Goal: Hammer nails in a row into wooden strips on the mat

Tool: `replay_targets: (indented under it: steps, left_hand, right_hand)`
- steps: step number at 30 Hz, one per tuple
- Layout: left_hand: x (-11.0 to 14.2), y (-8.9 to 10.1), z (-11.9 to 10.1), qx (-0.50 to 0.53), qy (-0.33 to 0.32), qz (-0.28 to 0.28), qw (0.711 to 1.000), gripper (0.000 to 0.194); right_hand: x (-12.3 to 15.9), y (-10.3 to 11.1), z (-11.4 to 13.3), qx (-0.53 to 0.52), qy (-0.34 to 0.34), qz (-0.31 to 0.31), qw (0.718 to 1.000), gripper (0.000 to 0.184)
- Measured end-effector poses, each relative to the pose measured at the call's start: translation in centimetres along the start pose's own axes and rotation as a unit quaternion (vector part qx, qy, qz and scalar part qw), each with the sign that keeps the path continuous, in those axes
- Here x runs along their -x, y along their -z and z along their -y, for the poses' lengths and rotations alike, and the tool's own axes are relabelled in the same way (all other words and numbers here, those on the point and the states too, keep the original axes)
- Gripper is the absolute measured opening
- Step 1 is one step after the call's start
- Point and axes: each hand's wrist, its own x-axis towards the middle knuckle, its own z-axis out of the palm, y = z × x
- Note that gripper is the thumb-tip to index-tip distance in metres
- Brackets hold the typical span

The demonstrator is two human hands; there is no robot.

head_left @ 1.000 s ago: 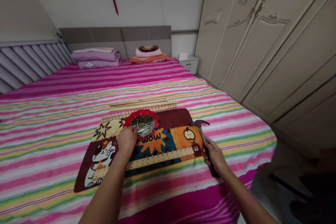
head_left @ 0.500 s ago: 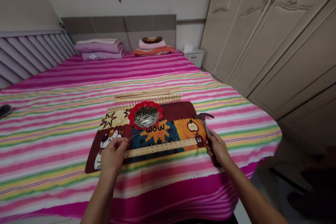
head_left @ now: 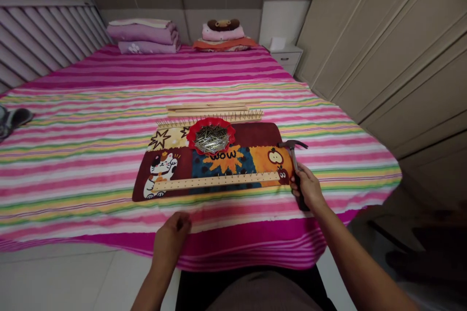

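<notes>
A colourful cartoon mat (head_left: 251,155) lies on the striped bed. On it stand a red dish (head_left: 210,137) heaped with thin metal nails and a wooden strip (head_left: 215,181) studded with a row of nails. My right hand (head_left: 307,187) is closed round the handle of a hammer (head_left: 294,159), whose head rests on the mat's right edge. My left hand (head_left: 171,240) hovers over the bed's near edge, pulled back from the mat, fingers curled in a pinch; what it holds is too small to make out.
More wooden strips (head_left: 211,109) lie beyond the dish, one with nails along it. Folded bedding (head_left: 144,36) and cushions (head_left: 222,34) sit at the headboard. A wardrobe (head_left: 394,43) lines the right side. A dark object (head_left: 12,119) lies at the bed's left edge.
My left hand left the red dish, pinched a nail, and drew back toward me past the bed edge. The view tilted down; my right hand stayed on the hammer.
</notes>
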Motion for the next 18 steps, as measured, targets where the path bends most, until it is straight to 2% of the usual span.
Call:
replay_targets:
  steps: [3, 7, 10, 12, 15, 18]
  left_hand:
    - [0.6, -0.5, -0.4, -0.098, -0.023, 0.019, 0.995, 0.019]
    - [0.4, -0.8, -1.8, -0.233, -0.05, 0.031, 0.971, 0.021]
    - [-0.2, -0.6, -2.2, -0.252, -0.053, 0.024, 0.966, 0.018]
    - [-0.4, -0.2, -2.1, -0.2, -0.059, 0.015, 0.978, 0.014]
    - [-0.4, 0.6, -2.4, -0.018, -0.051, 0.048, 0.997, 0.016]
    - [-0.4, 1.2, -3.7, 0.177, -0.014, 0.09, 0.98, 0.028]
  right_hand:
    - [0.0, 0.0, 0.0, 0.004, 0.001, -0.003, 1.0, 0.041]
    - [0.0, -0.1, 0.0, 0.001, 0.001, -0.008, 1.0, 0.041]
    - [0.0, -0.1, -0.1, -0.004, 0.001, -0.008, 1.0, 0.042]
    - [-0.1, 0.0, -0.1, -0.006, 0.0, -0.006, 1.0, 0.042]
    - [-0.2, 0.0, -0.2, -0.008, -0.002, -0.002, 1.0, 0.043]
    - [-0.3, 0.1, -0.3, -0.009, -0.003, -0.003, 1.0, 0.045]
